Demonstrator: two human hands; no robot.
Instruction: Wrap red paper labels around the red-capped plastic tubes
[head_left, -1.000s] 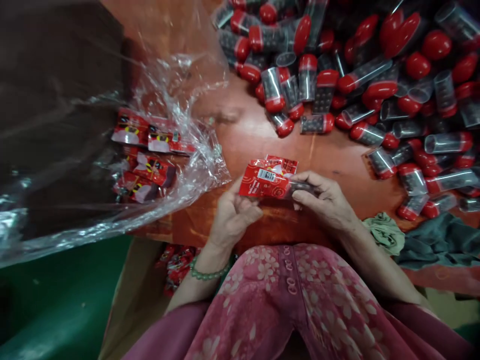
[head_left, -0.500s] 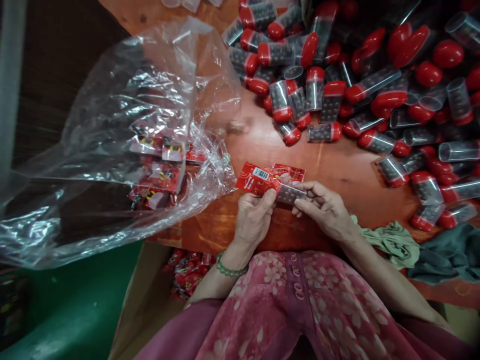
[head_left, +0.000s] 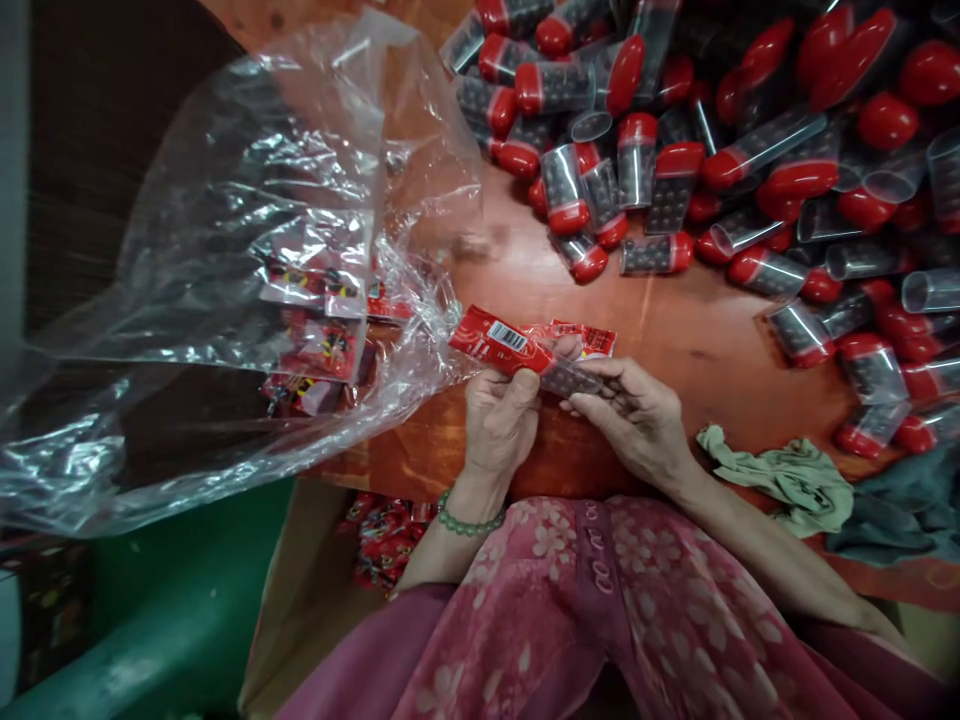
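Cardboard box (head_left: 296, 590) holds red packs (head_left: 386, 540); grip pinched, left hand (head_left: 499, 425) holds a barcoded packet (head_left: 491, 338), right hand (head_left: 645, 412) its dotted end (head_left: 568, 377).

Workshop, probably: heaped red-capped tubes (head_left: 802, 178), big clear bag (head_left: 322, 170), box (head_left: 304, 590) (red packets (head_left: 386, 540) inside).

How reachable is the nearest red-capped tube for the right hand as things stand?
Probably yes: the tube lies at the near edge of the pile, ahead of the right hand, with only tabletop seen between. That hand pinches a dotted piece, so it would likely need freeing first.
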